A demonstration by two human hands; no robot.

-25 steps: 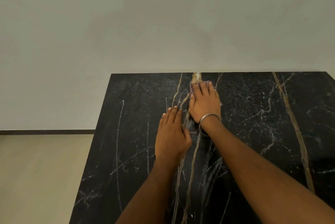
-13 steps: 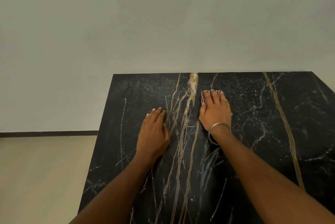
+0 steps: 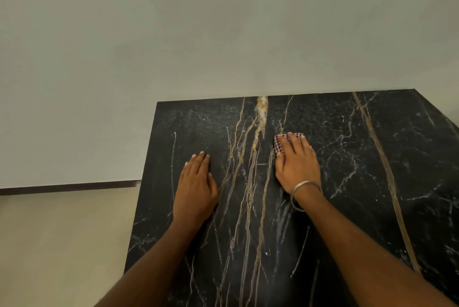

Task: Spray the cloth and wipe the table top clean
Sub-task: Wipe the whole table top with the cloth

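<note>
A black marble table top [image 3: 360, 157] with gold and white veins fills the lower right of the head view. My right hand [image 3: 296, 165], with a metal bangle on the wrist, presses flat on a small red-and-white checked cloth [image 3: 279, 144]; only the cloth's far and left edges show beyond the fingers. My left hand [image 3: 196, 187] rests flat on the marble to the left, fingers straight and holding nothing. No spray bottle is in view.
A plain grey wall [image 3: 223, 28] stands right behind the table's far edge. The table's left edge [image 3: 146, 177] drops to a beige floor [image 3: 62, 244] with a dark skirting strip along the wall.
My right hand has slid the cloth to the right and a little toward me, off the gold vein. My left hand has moved left, away from the right hand.
</note>
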